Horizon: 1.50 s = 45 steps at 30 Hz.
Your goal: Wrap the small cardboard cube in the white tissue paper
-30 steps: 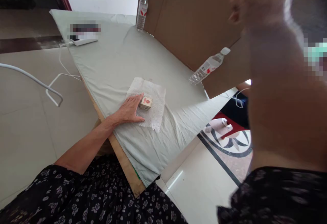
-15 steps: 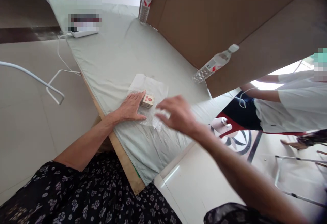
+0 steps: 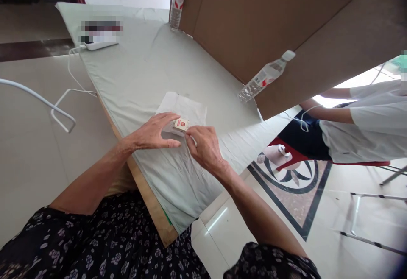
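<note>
A small cream box [image 3: 181, 124] with red print lies on a sheet of clear bubble wrap [image 3: 190, 105] on the cloth-covered table. At its left is my left hand [image 3: 154, 132], thumb and fingers wide apart, with the fingertips by the box's far left edge. My right hand [image 3: 205, 145] is closed in a pinch at the near right corner of the box, where the near part of the wrap is drawn up against the box's side. Its fingers partly hide the wrap.
Two clear water bottles, one upright [image 3: 177, 5] and one leaning [image 3: 265, 77], stand against a big cardboard panel [image 3: 254, 24]. A white device with a cable [image 3: 101, 43] lies at the far left of the pale tablecloth [image 3: 133, 67]. At right sits another person in a white shirt [image 3: 378, 122].
My right hand has moved left and down to the box and closed on the wrap. The wrap's near part, spread flat before, is now lifted toward the box. My left hand stays beside it.
</note>
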### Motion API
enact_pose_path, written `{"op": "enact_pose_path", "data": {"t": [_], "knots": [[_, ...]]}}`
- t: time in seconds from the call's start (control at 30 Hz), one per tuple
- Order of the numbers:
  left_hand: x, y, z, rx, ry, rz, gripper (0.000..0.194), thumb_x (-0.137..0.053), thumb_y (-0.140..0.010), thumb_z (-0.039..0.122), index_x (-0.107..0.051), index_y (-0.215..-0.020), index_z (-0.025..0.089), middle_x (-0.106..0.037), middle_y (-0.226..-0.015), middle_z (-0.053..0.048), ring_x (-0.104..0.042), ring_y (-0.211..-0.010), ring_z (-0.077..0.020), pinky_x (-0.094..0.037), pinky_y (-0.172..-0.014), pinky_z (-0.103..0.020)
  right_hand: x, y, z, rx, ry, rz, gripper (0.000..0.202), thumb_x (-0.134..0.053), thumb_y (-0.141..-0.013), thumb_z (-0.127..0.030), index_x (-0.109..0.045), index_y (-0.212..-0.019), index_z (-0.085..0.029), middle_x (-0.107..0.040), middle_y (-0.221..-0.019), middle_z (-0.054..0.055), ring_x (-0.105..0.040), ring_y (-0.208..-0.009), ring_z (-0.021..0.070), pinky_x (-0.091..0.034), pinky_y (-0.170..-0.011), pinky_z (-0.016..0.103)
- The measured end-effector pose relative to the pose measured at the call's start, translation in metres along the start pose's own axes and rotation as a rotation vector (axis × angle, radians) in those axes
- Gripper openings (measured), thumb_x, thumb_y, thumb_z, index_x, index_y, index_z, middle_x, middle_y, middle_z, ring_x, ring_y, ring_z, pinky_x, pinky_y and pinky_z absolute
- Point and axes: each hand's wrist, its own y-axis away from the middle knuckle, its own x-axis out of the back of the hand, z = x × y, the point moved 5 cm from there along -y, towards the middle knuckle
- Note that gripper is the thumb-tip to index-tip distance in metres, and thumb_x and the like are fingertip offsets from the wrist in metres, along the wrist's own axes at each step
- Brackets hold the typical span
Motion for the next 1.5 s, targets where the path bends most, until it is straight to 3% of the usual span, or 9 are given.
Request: {"op": "enact_pose_path", "data": {"t": [0.13, 0.23, 0.4, 0.5, 0.67, 0.83, 1.0, 1.3, 1.5], "knots": [[0.003, -0.013, -0.002, 0.042, -0.026, 0.093, 0.048, -0.073, -0.082, 0.047, -0.068, -0.121, 0.020, -0.057, -0.155, -0.015, -0.051, -0.145, -0.0347, -0.039, -0.121, -0.050, 0.003, -0.030, 0.026, -0.161, -0.077, 0.074, 0.023, -0.046, -0.103, -0.028, -0.063, -0.090, -0.023, -0.075, -0.097, 0.007, -0.065, -0.089, 0.0226, -0.040, -0.085, 0.038], [0.000, -0.021, -0.007, 0.113, 0.018, 0.149, 0.015, -0.063, -0.085, 0.035, -0.069, -0.091, 0.022, -0.070, -0.137, -0.009, -0.066, -0.125, -0.0287, -0.051, -0.107, -0.043, 0.002, -0.032, 0.039, -0.209, -0.220, 0.095, 0.024, -0.047, -0.104, -0.033, -0.063, -0.088, -0.024, -0.076, -0.097, 0.006, -0.067, -0.091, 0.0220, -0.044, -0.086, 0.038], [-0.002, -0.021, -0.007, 0.128, 0.138, 0.193, 0.021, -0.060, -0.088, 0.038, -0.064, -0.077, 0.021, -0.075, -0.126, -0.009, -0.069, -0.113, -0.0252, -0.054, -0.089, -0.035, 0.015, -0.004, 0.037, -0.133, -0.282, 0.102, 0.035, -0.066, -0.095, -0.054, -0.067, -0.115, -0.025, -0.075, -0.122, 0.010, -0.068, -0.115, 0.0279, -0.046, -0.102, 0.045], [-0.001, -0.021, -0.003, 0.120, 0.190, 0.224, 0.025, -0.061, -0.089, 0.043, -0.066, -0.079, 0.021, -0.074, -0.127, -0.010, -0.069, -0.112, -0.0251, -0.054, -0.088, -0.034, 0.010, -0.004, 0.035, -0.108, -0.217, 0.028, 0.043, -0.075, -0.089, -0.051, -0.065, -0.123, -0.026, -0.072, -0.131, 0.012, -0.065, -0.123, 0.0311, -0.047, -0.103, 0.047], [0.003, -0.023, 0.000, 0.113, 0.198, 0.206, 0.024, -0.070, -0.082, 0.045, -0.066, -0.081, 0.022, -0.074, -0.129, -0.010, -0.067, -0.120, -0.0280, -0.051, -0.105, -0.041, -0.007, -0.026, 0.042, -0.159, -0.258, 0.018, 0.006, -0.070, -0.090, -0.029, -0.066, -0.090, -0.024, -0.074, -0.123, 0.010, -0.068, -0.116, 0.0284, -0.049, -0.100, 0.046], [0.001, -0.026, -0.011, 0.189, 0.275, 0.207, 0.021, -0.068, -0.079, 0.042, -0.066, -0.085, 0.022, -0.074, -0.131, -0.010, -0.068, -0.121, -0.0286, -0.049, -0.108, -0.044, -0.016, -0.034, 0.053, -0.243, -0.511, 0.047, 0.011, -0.068, -0.087, -0.030, -0.062, -0.079, -0.024, -0.078, -0.112, 0.006, -0.072, -0.107, 0.0227, -0.052, -0.094, 0.037], [-0.009, -0.036, -0.020, 0.269, 0.386, 0.274, 0.026, -0.066, -0.076, 0.046, -0.063, -0.076, 0.020, -0.079, -0.109, -0.010, -0.070, -0.098, -0.0242, -0.052, -0.093, -0.038, -0.028, -0.034, 0.059, -0.375, -0.657, 0.092, 0.018, -0.067, -0.083, -0.037, -0.060, -0.074, -0.023, -0.078, -0.100, 0.004, -0.072, -0.091, 0.0190, -0.052, -0.087, 0.033], [-0.012, -0.028, -0.015, 0.267, 0.399, 0.301, 0.021, -0.063, -0.073, 0.040, -0.067, -0.075, 0.020, -0.071, -0.076, -0.002, -0.059, -0.071, -0.0160, -0.046, -0.069, -0.029, -0.038, -0.022, 0.050, -0.429, -0.655, 0.125, 0.013, -0.064, -0.083, -0.036, -0.063, -0.079, -0.024, -0.073, -0.081, -0.001, -0.066, -0.077, 0.0168, -0.050, -0.076, 0.031], [-0.011, -0.030, -0.018, 0.293, 0.382, 0.253, 0.022, -0.064, -0.071, 0.042, -0.066, -0.073, 0.020, -0.066, -0.069, 0.000, -0.054, -0.065, -0.0148, -0.041, -0.062, -0.027, -0.019, -0.020, 0.039, -0.315, -0.309, 0.214, 0.006, -0.064, -0.090, -0.028, -0.068, -0.093, -0.024, -0.078, -0.102, 0.006, -0.069, -0.098, 0.0249, -0.051, -0.090, 0.040]]}}
